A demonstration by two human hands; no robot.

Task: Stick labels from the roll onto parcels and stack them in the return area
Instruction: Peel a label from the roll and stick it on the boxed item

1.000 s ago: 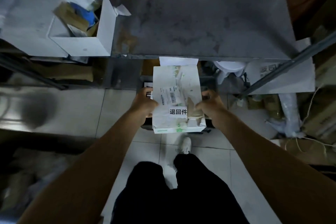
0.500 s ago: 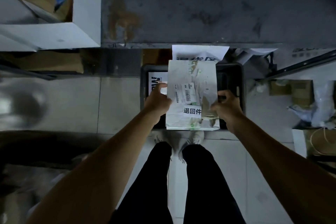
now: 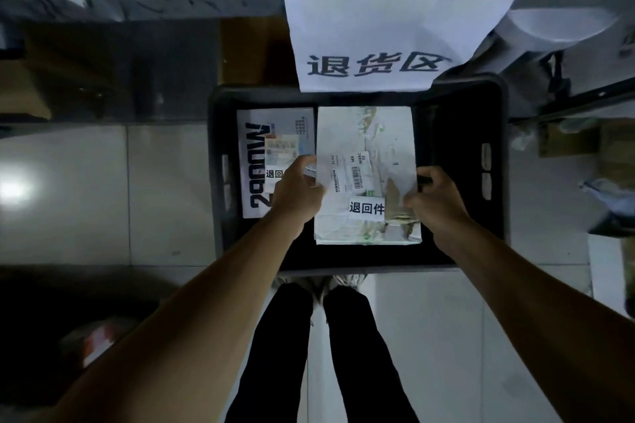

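White parcel [image 3: 366, 148] is held by both hands over a black plastic crate [image 3: 494, 161] on the floor. Left hand [image 3: 297, 191] is clamped on the parcel's left long edge, right hand [image 3: 434, 197] on the right long edge; both are closed on it, near its nearer half. Neither hand is nearer than the other; the parcel lies directly between them. Its long axis runs near-to-far, parallel to the crate's side walls, far end pointing at the paper sign [image 3: 385, 45] hanging above the crate's far rim. Return label [image 3: 366, 207] faces up, near the parcel's near end, shipping barcode just beyond it. A second labelled parcel [image 3: 275, 127] lies flat along the crate's left wall, same orientation, partly hidden by the left hand. The held parcel sits in the crate's middle, just beside that one; whether it touches the crate bottom cannot be told. Judged step: lowering and release, straight down, no rotation needed.
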